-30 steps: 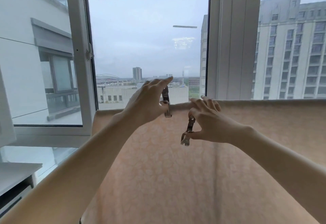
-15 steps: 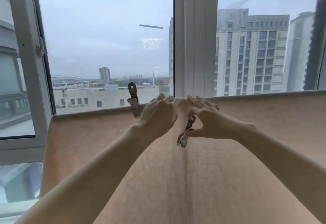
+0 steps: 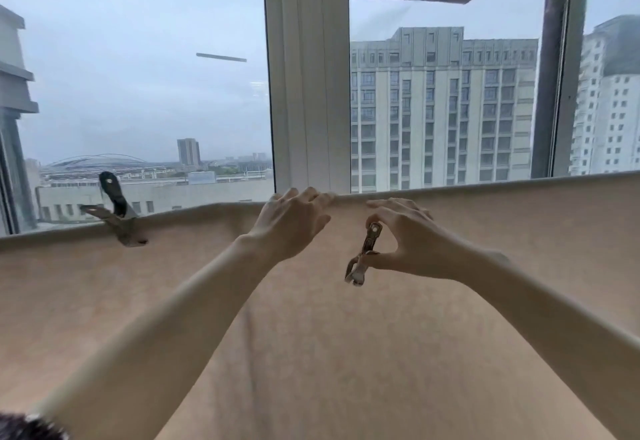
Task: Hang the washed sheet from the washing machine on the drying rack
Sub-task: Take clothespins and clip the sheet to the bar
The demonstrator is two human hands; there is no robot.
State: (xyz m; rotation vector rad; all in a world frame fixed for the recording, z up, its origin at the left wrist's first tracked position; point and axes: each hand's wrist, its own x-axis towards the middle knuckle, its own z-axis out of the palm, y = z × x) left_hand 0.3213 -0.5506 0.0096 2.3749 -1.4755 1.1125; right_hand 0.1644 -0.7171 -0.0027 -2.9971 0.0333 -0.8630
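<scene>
A beige patterned sheet (image 3: 311,328) hangs over a horizontal bar and fills the lower half of the view; the bar itself is hidden under the fold. A metal clothes clip (image 3: 119,216) grips the sheet's top edge at the left. My left hand (image 3: 292,224) rests on the top fold near the middle, fingers relaxed over the edge. Just to its right, my right hand (image 3: 405,243) pinches a second metal clip (image 3: 363,254) between thumb and forefinger, a little below the fold.
Directly behind the sheet stand large windows with a white frame post (image 3: 306,72) at the centre. A dark pipe (image 3: 550,68) runs down at the right. High-rise buildings show through the glass.
My left hand let go of the first clip, which now stays fastened on the sheet's edge, and shifted right along the fold. The view panned right. My right hand kept its clip.
</scene>
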